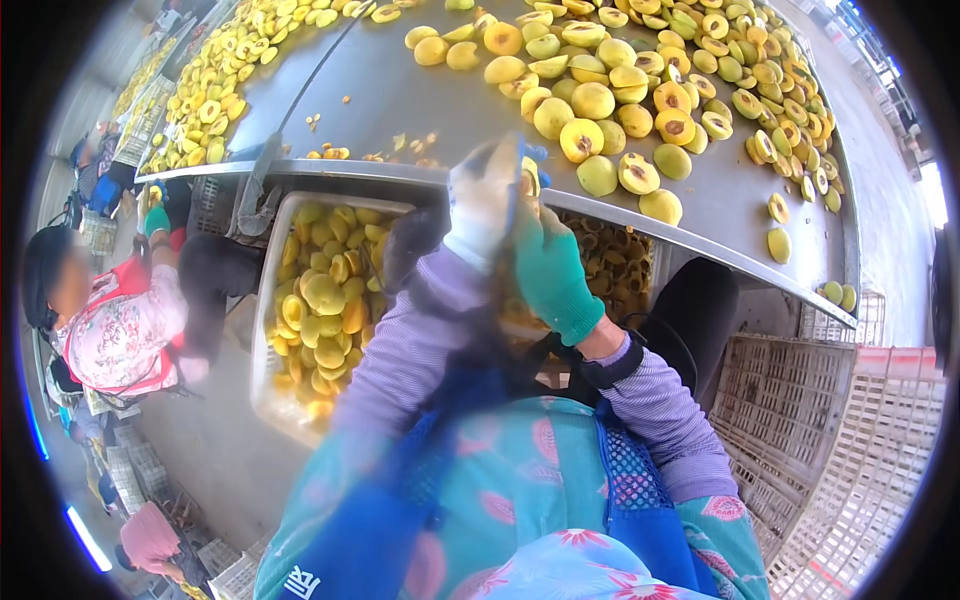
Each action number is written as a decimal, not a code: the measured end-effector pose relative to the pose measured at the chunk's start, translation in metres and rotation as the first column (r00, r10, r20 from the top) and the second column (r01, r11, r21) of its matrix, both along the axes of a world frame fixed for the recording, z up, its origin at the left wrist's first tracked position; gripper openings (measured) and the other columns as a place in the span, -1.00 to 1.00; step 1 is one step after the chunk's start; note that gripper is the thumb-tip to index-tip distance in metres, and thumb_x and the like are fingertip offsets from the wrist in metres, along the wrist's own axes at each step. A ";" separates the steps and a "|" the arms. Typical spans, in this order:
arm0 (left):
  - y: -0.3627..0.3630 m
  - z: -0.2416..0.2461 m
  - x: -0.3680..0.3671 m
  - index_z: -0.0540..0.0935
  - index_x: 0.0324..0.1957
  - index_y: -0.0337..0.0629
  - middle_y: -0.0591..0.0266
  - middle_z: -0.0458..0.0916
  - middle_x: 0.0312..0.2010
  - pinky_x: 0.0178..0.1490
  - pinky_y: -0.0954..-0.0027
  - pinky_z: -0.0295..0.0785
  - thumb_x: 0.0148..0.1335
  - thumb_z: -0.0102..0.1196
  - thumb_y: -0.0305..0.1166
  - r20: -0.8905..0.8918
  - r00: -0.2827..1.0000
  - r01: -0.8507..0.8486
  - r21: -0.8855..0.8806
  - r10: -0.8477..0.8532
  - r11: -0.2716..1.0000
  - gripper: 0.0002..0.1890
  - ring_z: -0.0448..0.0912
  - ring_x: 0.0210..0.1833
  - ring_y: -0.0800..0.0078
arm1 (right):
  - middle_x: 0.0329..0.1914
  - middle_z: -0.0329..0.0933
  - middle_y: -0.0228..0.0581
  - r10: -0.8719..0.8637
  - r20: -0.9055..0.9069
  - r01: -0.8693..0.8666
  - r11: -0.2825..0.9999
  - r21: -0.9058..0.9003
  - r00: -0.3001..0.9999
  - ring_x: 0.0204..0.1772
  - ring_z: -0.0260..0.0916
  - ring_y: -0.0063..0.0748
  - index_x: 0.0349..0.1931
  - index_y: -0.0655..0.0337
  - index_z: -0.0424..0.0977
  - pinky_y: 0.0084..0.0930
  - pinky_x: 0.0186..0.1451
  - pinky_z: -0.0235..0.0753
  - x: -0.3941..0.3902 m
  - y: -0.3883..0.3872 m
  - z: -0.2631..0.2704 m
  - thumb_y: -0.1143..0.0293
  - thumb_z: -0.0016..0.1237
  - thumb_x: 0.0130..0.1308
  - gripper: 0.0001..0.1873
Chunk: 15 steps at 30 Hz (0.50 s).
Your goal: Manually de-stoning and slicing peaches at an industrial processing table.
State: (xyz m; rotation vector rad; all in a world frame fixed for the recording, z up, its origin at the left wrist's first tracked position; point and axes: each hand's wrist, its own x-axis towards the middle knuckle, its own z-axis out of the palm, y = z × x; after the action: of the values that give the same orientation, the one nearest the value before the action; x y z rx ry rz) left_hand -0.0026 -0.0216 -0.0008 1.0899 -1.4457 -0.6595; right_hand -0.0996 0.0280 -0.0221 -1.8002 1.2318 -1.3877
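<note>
My left hand [481, 196], in a white glove, is raised at the front edge of the metal table. A yellow-green fruit half [529, 178], apparently apricot or plum, sits in its grip, with blue glove fingertips showing on the far side. My right hand [553, 266], in a green knitted glove, meets the fruit from the near side. Its fingers are partly hidden and blurred, so whether they hold a tool cannot be told. On the metal table [360, 97], many whole and halved fruits [592, 101] lie beyond my hands, some halves with brown stones showing.
A white crate [262, 360] of fruit halves stands below the table at left. Another container beneath my hands holds brownish pieces [611, 259]. Stacked plastic crates [847, 450] stand at right. A seated person [124, 322] works at left. A metal divider [259, 184] crosses the table.
</note>
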 end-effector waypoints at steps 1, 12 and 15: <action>0.001 -0.002 0.002 0.48 -0.13 -0.40 0.15 0.59 -0.45 -0.29 0.47 0.49 0.13 -0.04 -0.50 0.020 1.000 0.008 0.086 -0.010 0.996 -0.74 0.59 -0.41 0.35 | -0.54 0.31 -0.47 0.074 0.172 -0.132 0.925 0.357 0.982 -0.47 0.28 -0.58 -0.20 0.26 0.37 -0.61 -0.40 0.32 0.000 0.001 0.019 0.31 -0.28 0.38 -0.78; 0.006 0.023 0.014 0.56 -0.26 -0.39 0.15 0.57 -0.52 -0.36 0.47 0.43 0.28 -0.12 -0.24 -0.479 0.848 0.414 0.328 -0.228 0.849 -0.65 0.52 -0.46 0.48 | -0.65 0.16 -0.56 -0.080 0.774 -0.683 0.419 0.598 0.628 -0.73 0.08 -0.63 -0.35 0.00 0.30 -0.63 -0.70 0.08 -0.001 0.010 0.048 -0.06 -0.36 0.37 -0.64; 0.006 0.015 0.018 0.57 -0.34 -0.44 0.16 0.52 -0.62 -0.43 0.48 0.40 0.26 -0.05 -0.18 -0.487 0.839 0.415 0.282 -0.244 0.865 -0.60 0.51 -0.51 0.45 | -0.71 0.14 -0.56 -0.077 0.954 -0.942 0.157 0.297 0.288 -0.74 0.07 -0.65 -0.36 0.01 0.30 -0.64 -0.71 0.03 -0.009 0.011 0.046 -0.08 -0.44 0.39 -0.60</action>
State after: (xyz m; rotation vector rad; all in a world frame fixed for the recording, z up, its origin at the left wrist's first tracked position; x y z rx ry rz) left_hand 0.0151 -0.0153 0.0139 0.8933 -1.1405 -1.3951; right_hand -0.1090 0.0393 0.0237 -0.3544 0.3638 -0.5696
